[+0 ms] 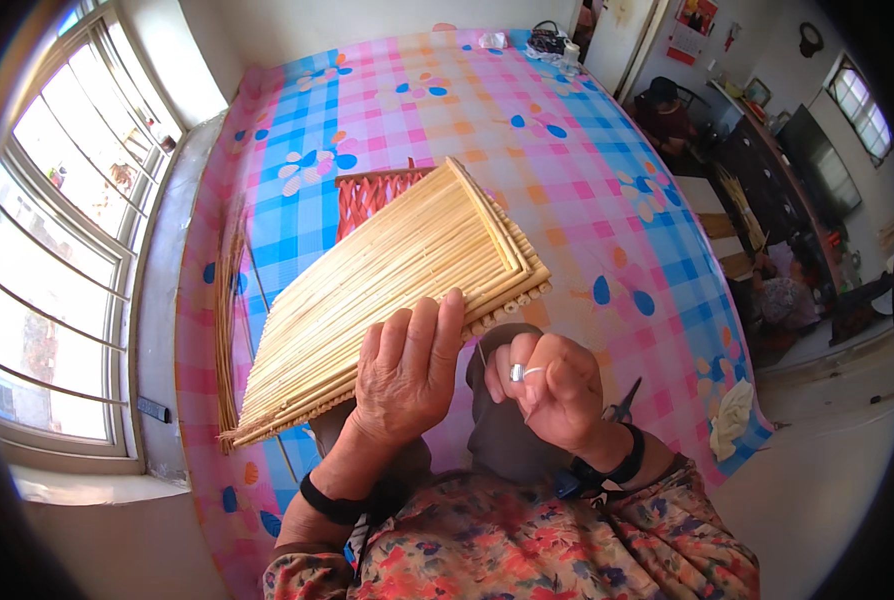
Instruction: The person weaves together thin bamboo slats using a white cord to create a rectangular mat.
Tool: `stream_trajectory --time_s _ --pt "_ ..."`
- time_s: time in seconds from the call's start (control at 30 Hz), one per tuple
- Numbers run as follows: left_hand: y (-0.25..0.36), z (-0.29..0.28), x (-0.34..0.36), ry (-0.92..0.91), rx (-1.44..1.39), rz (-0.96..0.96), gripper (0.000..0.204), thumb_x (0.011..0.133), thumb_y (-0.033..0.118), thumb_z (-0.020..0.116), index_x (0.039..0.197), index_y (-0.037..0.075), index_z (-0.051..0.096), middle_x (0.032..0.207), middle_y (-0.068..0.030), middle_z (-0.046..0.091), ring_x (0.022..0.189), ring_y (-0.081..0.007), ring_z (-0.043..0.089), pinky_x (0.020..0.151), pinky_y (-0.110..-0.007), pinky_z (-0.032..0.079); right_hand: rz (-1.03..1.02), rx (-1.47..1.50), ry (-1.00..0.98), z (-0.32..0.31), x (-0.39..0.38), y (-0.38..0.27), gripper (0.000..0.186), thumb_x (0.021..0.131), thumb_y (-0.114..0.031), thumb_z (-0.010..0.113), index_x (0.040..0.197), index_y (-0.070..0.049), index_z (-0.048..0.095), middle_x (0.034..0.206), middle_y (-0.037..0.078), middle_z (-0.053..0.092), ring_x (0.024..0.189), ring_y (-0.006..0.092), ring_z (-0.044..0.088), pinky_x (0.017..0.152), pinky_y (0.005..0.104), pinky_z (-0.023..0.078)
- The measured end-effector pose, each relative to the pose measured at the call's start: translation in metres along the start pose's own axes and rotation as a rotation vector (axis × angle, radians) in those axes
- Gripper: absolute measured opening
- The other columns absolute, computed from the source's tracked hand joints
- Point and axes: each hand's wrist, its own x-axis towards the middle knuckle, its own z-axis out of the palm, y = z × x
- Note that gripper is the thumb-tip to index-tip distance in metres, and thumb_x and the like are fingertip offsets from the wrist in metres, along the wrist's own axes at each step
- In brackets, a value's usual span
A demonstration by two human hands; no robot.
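Observation:
A flat panel of pale yellow straw stalks (367, 290) lies tilted over my lap, with a double-stalk border along its edges. The fingers of my left hand (407, 365) rest over its near edge and grip it there. Just off the panel's near right edge, my right hand (547, 385) is closed in a pinch, a silver ring on one finger. A thin pale strand shows by its fingers, possibly thread; what exactly is pinched is too small to make out. Cut stalk ends line the near right border.
Under everything spreads a checked, flowered sheet (467, 130). Loose long stalks (229, 320) lie at the left, and a red lattice-woven piece (379, 190) sits beyond the panel. Scissors (625, 400) are near my right wrist, with a crumpled pale cloth (732, 420) farther right. Two other people sit at right.

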Motion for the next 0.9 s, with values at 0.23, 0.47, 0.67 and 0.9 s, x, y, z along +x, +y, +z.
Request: stream_trajectory --time_s 0.23,0.47,0.67,0.9 --pt "0.005 0.0 -0.003 0.029 0.065 -0.017 0.046 0.085 0.01 0.061 0.129 -0.004 0.055 0.104 -0.0123 0.06 0.086 -0.0232 0.057 0.068 -0.035 0.044 0.062 -0.119 0.006 0.005 -0.015 -0.006 0.033 0.102 -0.03 0.047 0.076 -0.009 0.049 0.071 0.002 0.046 0.064 0.014 0.041 0.067 0.0343 0.039" --pt "0.008 0.0 -0.003 0.048 0.069 -0.037 0.042 0.084 0.01 0.062 0.124 -0.003 0.059 0.102 -0.0109 0.061 0.085 -0.0215 0.057 0.067 -0.035 0.043 0.03 -0.105 0.007 0.004 -0.021 -0.009 0.035 0.102 -0.03 0.047 0.074 -0.01 0.048 0.07 0.001 0.045 0.061 0.0144 0.04 0.065 0.0351 0.039" --pt "0.024 0.008 -0.015 -0.044 -0.072 -0.005 0.043 0.082 0.01 0.062 0.123 -0.002 0.059 0.104 -0.009 0.06 0.084 -0.0214 0.055 0.069 -0.035 0.044 0.159 0.022 0.286 -0.03 -0.033 -0.014 0.034 0.101 -0.034 0.049 0.076 -0.01 0.048 0.067 -0.001 0.043 0.06 0.0138 0.039 0.061 0.0316 0.038" --pt "0.039 0.014 -0.031 -0.279 -0.287 0.042 0.046 0.081 0.017 0.068 0.121 -0.001 0.057 0.107 -0.0123 0.057 0.092 -0.0258 0.056 0.075 -0.038 0.046 0.465 0.191 0.678 -0.047 -0.074 -0.015 0.029 0.102 -0.031 0.05 0.083 -0.009 0.051 0.069 0.0 0.045 0.058 0.0093 0.037 0.059 0.029 0.036"
